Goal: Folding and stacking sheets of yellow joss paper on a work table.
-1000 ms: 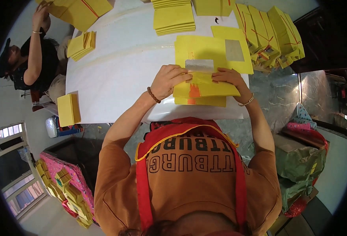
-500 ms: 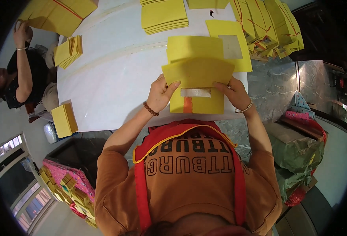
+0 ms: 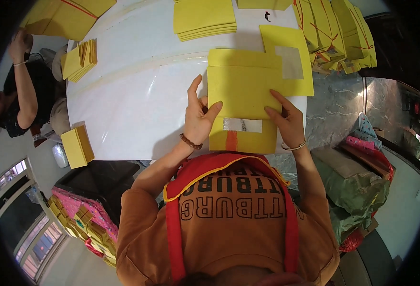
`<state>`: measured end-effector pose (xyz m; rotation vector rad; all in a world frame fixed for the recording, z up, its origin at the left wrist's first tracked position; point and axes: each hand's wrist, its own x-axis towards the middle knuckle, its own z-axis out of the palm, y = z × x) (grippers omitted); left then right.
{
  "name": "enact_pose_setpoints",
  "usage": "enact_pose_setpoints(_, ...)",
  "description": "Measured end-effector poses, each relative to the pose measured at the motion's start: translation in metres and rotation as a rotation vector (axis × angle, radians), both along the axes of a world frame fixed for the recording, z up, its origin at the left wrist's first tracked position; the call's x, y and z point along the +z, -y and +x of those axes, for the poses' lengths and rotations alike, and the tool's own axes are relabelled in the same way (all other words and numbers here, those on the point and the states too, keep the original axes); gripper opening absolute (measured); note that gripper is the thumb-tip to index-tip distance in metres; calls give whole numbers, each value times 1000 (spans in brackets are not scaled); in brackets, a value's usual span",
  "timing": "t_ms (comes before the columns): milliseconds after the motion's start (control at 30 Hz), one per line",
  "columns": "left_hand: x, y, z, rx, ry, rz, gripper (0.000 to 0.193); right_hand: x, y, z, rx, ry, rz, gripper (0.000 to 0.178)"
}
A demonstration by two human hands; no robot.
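Note:
In front of me on the white table lies a yellow paper sheet (image 3: 244, 93), flat over another yellow piece (image 3: 253, 143). That lower piece shows a whitish, shiny strip (image 3: 234, 124) and an orange band (image 3: 231, 139). My left hand (image 3: 200, 117) is at the sheet's left edge with its thumb near the paper and its forefinger raised, fingers apart. On the right edge rests my right hand (image 3: 287, 119), its thumb and forefinger stretched out on the paper. Beyond it lies a yellow sheet with a pale rectangular window (image 3: 303, 47), partly covered.
A stack of yellow sheets (image 3: 205, 19) sits at the far side. Bundles with red string (image 3: 322, 28) stand far right; smaller stacks (image 3: 79, 61) line the left edge. Another person's arm (image 3: 27, 95) reaches toward a large yellow bundle (image 3: 67, 19). Green wrapped boxes (image 3: 358, 176) stand right.
The sheet, earlier lifted and bowed between both hands, now lies flat over the piece beneath. My left fingers have opened away from it, while my right fingers have spread onto its edge.

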<state>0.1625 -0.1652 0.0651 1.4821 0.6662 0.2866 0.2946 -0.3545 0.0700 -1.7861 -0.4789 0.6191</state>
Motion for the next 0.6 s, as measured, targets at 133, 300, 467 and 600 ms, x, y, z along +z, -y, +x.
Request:
enact_pose_setpoints(133, -4, 0, 2, 34, 31, -105, 69, -1, 0, 1, -24, -74, 44, 44)
enact_pose_setpoints(300, 3, -1, 4, 40, -7, -131, 68, -3, 0, 2, -4, -19, -28, 43)
enact_pose_setpoints(467, -1, -7, 3, 25, 22, -46, 68, -2, -1, 4, -3, 36, -65, 44)
enact_pose_setpoints(600, 33, -9, 11, -23, 49, 737, 54, -3, 0, 5, 12, 121, -134, 44)
